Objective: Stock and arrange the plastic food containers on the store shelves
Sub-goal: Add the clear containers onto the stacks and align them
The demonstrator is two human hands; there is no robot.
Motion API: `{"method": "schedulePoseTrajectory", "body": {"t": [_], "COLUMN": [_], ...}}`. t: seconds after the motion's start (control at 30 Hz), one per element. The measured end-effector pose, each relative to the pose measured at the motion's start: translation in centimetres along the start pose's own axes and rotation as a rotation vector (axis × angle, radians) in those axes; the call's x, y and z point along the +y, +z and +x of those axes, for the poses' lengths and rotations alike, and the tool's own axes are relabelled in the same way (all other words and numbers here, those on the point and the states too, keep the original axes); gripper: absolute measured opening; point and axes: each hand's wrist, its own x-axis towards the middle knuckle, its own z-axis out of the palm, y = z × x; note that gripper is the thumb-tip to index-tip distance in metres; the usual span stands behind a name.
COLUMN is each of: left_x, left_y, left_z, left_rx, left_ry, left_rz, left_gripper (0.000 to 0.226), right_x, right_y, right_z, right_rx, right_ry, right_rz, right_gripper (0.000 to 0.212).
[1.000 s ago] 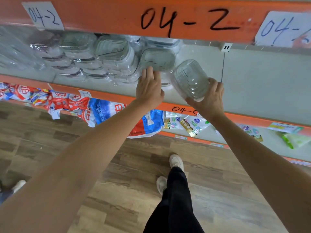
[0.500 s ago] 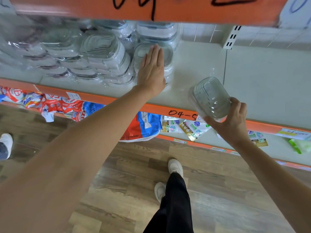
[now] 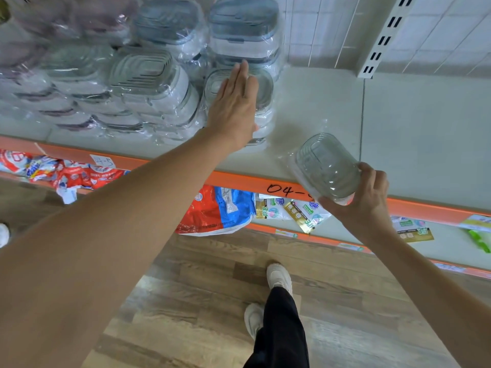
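Shop: orange-edged shelf [image 3: 239,179] w/ marker code, wrapped containers [image 3: 148,83], packets [image 3: 212,211] below.

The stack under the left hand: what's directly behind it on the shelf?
Behind that stack stands a taller wrapped stack of lidded containers. The left hand covers part of the front stack's top; the rear stack's base is hidden.

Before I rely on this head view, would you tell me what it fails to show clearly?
- Shelf label: reads "04-", the rest hidden behind the wrapped container that the right hand grips.
- Stack top under the flat left hand: mostly covered by the hand.
- Far-left wrapped stacks: blurred, so their number cannot be told.
- Packets on the lower shelf: print too small to read.
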Motion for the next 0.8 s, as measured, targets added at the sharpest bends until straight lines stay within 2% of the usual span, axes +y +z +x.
{"method": "schedulePoseTrajectory", "body": {"t": [0.13,0.23,0.6,0.67,0.8], "left_x": [0.1,0.6,2.3,2.7,2.8], "left_y": [-0.4,-0.6,-0.9,-0.8,-0.9], "left_z": [0.0,-0.2,-3.9,-4.9,-6.7], "left_rx": [-0.02,0.024,0.188,0.165,0.007], "left_ry": [0.006,0.025,0.229,0.259,0.264], "left_rz": [0.022,0.109,0.2,0.186,0.151], "left_gripper": [0.088,0.088,0.064,0.063,0.076], "right_x": [0.1,0.2,-0.8,-1.1,-1.7], "right_y": [0.2,0.3,0.4,0.4,0.0], "right_z": [0.4,0.8,0.7,0.3,-0.7], "right_rx": [-0.053,-0.084,-0.103,-0.119,-0.169], "right_ry": [-0.021,-0.018,0.021,0.01,0.008], "right_rz": [-0.026,-0.043,-0.116,-0.121,-0.134], "right_gripper": [0.091,0.09,0.088,0.087,0.087]}}
